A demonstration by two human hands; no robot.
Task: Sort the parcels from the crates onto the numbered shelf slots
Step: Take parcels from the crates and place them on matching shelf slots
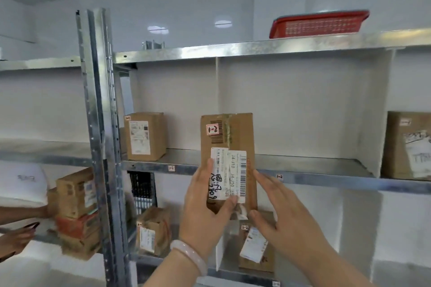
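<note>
Head view: brown cardboard parcel (235,133) upright, held before galvanized metal shelf (326,170) edge, near tag (279,176) "1-2". Red-bordered sticker (212,128) read "1-2"; white barcode label (236,170) read "J4-J10", plus black scrawl. Bangled left hand (203,207) gripped parcel's lower end, thumb over label. Flat right hand (279,212), fingers straight, lay just beside parcel's right edge.

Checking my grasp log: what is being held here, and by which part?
The left hand grips the cardboard parcel by its lower end; the right hand is open beside it, holding nothing.
</note>
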